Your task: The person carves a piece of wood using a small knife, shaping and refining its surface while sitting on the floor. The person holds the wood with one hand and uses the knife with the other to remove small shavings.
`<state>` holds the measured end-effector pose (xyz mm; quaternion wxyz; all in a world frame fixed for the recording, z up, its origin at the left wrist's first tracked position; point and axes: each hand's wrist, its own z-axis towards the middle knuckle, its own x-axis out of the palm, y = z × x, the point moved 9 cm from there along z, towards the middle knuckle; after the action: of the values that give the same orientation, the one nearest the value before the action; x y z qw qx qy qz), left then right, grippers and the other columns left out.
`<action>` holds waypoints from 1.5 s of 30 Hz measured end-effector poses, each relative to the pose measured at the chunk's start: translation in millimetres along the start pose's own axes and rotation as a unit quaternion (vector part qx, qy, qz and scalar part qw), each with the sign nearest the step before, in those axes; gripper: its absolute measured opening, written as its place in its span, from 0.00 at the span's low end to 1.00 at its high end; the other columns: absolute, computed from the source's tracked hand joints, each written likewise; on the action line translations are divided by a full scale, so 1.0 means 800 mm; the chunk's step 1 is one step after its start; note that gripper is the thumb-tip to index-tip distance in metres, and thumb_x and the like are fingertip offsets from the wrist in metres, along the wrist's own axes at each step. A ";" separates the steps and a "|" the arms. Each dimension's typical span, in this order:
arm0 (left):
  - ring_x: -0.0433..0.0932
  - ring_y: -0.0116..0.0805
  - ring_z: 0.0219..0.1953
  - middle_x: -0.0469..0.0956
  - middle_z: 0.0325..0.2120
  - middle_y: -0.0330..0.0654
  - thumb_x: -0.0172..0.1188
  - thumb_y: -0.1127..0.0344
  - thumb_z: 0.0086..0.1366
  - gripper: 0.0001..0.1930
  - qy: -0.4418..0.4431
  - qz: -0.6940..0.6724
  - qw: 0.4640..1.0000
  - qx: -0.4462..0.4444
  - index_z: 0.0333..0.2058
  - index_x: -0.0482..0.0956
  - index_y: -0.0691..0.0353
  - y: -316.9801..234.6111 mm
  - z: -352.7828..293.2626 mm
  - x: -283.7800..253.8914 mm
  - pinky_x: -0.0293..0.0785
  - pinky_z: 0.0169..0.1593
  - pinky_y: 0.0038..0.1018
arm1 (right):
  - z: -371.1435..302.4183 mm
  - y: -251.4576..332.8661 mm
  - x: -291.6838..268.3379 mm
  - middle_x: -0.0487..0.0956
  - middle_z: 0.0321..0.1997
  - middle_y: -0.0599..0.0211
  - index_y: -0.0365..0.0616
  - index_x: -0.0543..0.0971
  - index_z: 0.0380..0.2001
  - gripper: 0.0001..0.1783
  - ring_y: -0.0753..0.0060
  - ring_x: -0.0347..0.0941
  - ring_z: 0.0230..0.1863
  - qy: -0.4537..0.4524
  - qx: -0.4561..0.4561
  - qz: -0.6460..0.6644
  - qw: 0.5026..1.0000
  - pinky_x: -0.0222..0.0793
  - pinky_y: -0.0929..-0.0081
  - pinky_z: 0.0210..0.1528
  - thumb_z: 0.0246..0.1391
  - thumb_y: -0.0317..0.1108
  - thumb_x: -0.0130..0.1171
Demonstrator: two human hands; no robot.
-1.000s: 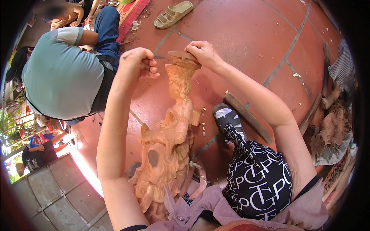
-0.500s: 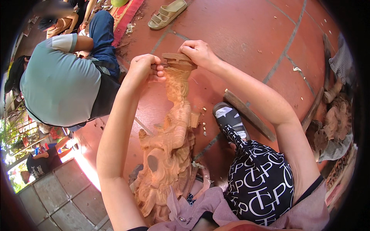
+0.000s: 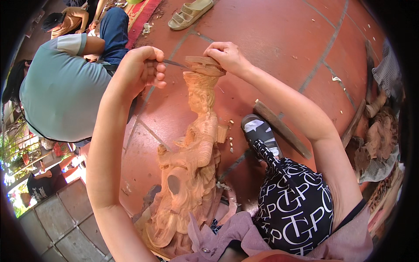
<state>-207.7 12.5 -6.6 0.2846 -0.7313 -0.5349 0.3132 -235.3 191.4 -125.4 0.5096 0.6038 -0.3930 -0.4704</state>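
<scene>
A carved wooden statue [image 3: 201,144] of a figure, pale orange-brown, rises from beside my lap, with a flat block forming its top. My left hand [image 3: 146,67], to the left of that top, is closed on a thin dark blade-like tool [image 3: 176,64]. The tool's far end reaches the gap under the flat block, and its exact kind cannot be made out. With fingers bent and closed, my right hand [image 3: 227,56] grips the block's right edge. Its fingertips are partly hidden.
A person in a grey-green shirt [image 3: 65,91] sits bent over at the left. A wooden stick [image 3: 283,129] lies beside my sandalled foot [image 3: 262,134]. One beige sandal [image 3: 190,15] is on the red tiles ahead. More carved wood [image 3: 379,137] stands at the right.
My left hand has drawn away to the left from the statue's top, exposing more of the thin dark tool. The right hand stays at the block, shifted very slightly.
</scene>
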 end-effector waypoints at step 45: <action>0.76 0.38 0.24 0.73 0.22 0.48 0.53 0.74 0.56 0.02 -0.010 0.345 0.865 0.363 0.28 0.72 0.66 0.004 -0.179 0.137 0.71 0.29 0.32 | -0.164 0.173 0.023 0.77 0.30 0.59 0.43 0.76 0.45 0.20 0.65 0.76 0.27 0.121 -0.302 -0.044 0.944 0.73 0.72 0.30 0.44 0.27 0.61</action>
<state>-71.1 105.5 65.5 0.3987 -0.7106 -0.1000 0.5710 -103.3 182.5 13.3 0.6909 0.4906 -0.1403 -0.5122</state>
